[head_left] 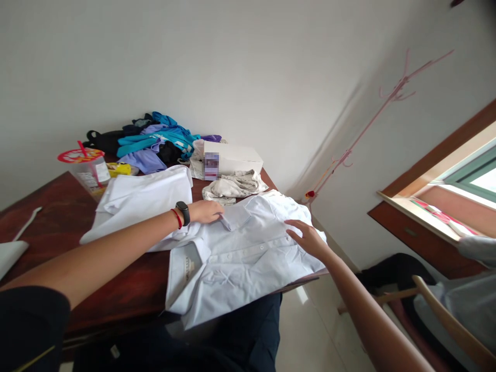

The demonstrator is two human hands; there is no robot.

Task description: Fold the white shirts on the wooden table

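Note:
A white button-up shirt [248, 253] lies front up across the table's near edge, its collar toward the left and its buttons running across the middle. My left hand [207, 211], with a black band and a red cord at the wrist, is closed on the cuff end of the shirt's sleeve; the fingertips are partly hidden. Over the shirt's right part, my right hand [308, 238] has its fingers apart and holds nothing. Behind my left forearm rests a folded white garment [145, 194].
On the dark red table [127, 287] stand a plastic cup [89, 173] with a straw and a white box [236, 157]. A clothes heap [155, 139] lies against the wall. Crumpled pale cloth [236, 186] is near the box. Right are a pink coat rack [368, 126] and a wooden chair [445, 315].

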